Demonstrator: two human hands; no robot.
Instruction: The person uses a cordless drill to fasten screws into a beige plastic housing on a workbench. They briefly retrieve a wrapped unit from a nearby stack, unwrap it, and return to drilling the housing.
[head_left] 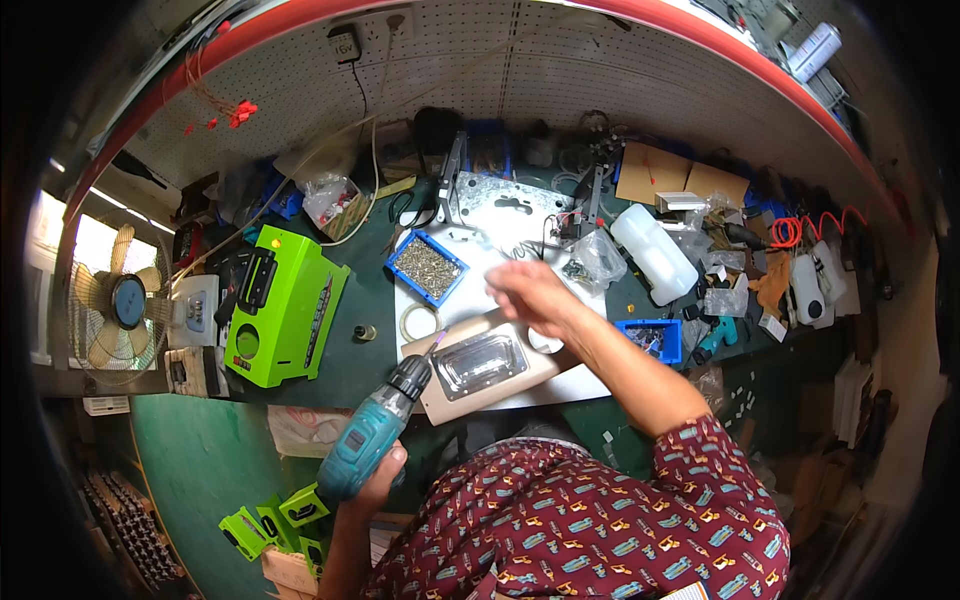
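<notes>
In my left hand (380, 475) is a teal cordless drill (368, 440), its grip wrapped by my fingers. The drill's bit points up and away, over the left end of a beige panel (470, 402). Set into that panel is a clear, rectangular recessed window (480, 362). My right hand (535, 298) hovers beyond the panel, its fingers loosely bent and slightly apart, with nothing visible in them. Left of it stands a blue tray (462, 268) full of small screws. A roll of tape (405, 325) lies between the tray and the panel.
A bright green housing (290, 310) stands at left, near a fan (125, 300). Metal plate (510, 207) with upright brackets sits at the back. To the right are a plastic bag (598, 260), a white tank (655, 255), another blue tray (674, 342) and a teal tool (716, 338).
</notes>
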